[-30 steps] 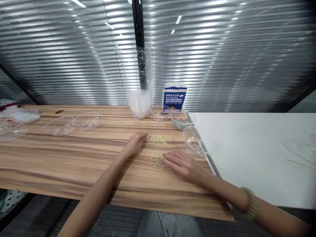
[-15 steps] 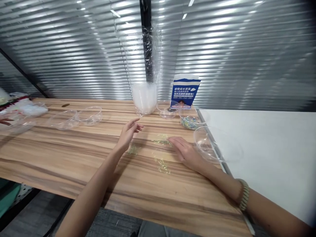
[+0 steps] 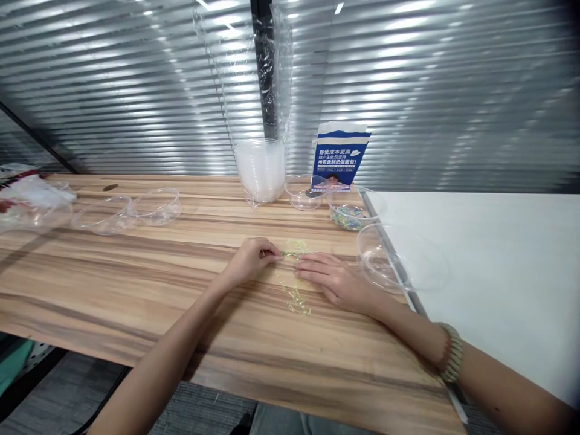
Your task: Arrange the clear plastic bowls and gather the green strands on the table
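Small yellow-green bits (image 3: 296, 297) lie scattered on the wooden table (image 3: 136, 284) in front of me. My left hand (image 3: 251, 260) rests on the table with its fingertips pinched at a few of the bits near the upper patch (image 3: 293, 249). My right hand (image 3: 333, 279) lies flat, fingers together, touching the table beside the same patch. An empty clear plastic bowl (image 3: 389, 260) stands just right of my right hand.
A clear bowl with coloured beads (image 3: 348, 214), another small clear bowl (image 3: 304, 192), a stack of clear cups in a plastic sleeve (image 3: 260, 166) and a blue-white carton (image 3: 338, 158) stand at the back. Two clear bowls (image 3: 131, 211) sit at the left. A white table (image 3: 498, 272) adjoins on the right.
My left hand came down from a raised, open pose and pinched at the bits. My right hand slid slightly left toward it. The view shifted a little.
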Motion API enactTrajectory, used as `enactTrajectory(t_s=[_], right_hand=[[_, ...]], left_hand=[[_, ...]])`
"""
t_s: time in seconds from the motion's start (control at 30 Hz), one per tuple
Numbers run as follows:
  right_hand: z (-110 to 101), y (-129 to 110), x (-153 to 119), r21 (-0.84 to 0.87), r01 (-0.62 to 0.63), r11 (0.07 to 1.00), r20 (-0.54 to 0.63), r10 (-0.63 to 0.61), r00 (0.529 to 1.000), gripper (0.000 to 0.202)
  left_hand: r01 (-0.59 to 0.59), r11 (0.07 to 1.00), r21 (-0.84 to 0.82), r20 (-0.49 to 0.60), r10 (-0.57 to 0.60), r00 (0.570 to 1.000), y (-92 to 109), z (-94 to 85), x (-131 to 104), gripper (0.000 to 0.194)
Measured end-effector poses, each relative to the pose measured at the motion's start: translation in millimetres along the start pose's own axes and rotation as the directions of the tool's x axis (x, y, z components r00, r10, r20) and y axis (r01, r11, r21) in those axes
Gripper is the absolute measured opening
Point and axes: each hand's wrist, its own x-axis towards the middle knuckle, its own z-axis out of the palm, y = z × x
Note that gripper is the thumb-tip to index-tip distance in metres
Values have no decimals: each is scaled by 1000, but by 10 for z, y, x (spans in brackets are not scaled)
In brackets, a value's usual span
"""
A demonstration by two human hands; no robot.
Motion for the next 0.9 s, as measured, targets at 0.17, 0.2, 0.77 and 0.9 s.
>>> enactTrajectory(t_s=[0.17,0.2,0.77,0.9], right_hand=[[-23,-20,32,-15,-12,1000,100,13,995,51],[-27,-24,35,-16,-16,1000,115,17,993,51],[38,34,-39,-27,-125,992,104,127,986,56],[18,4,-28,-33,-147,989,108,149,983,55]], left_hand=[[-98,994,56,20,97,995,-21,108,-20,16],[-105,993,47,18,105,994,-31,119,-20,16],[-10,990,-140,59,19,998,15,64,1,22],[-29,1000,-4,-34,29,999,-35,91,17,17]])
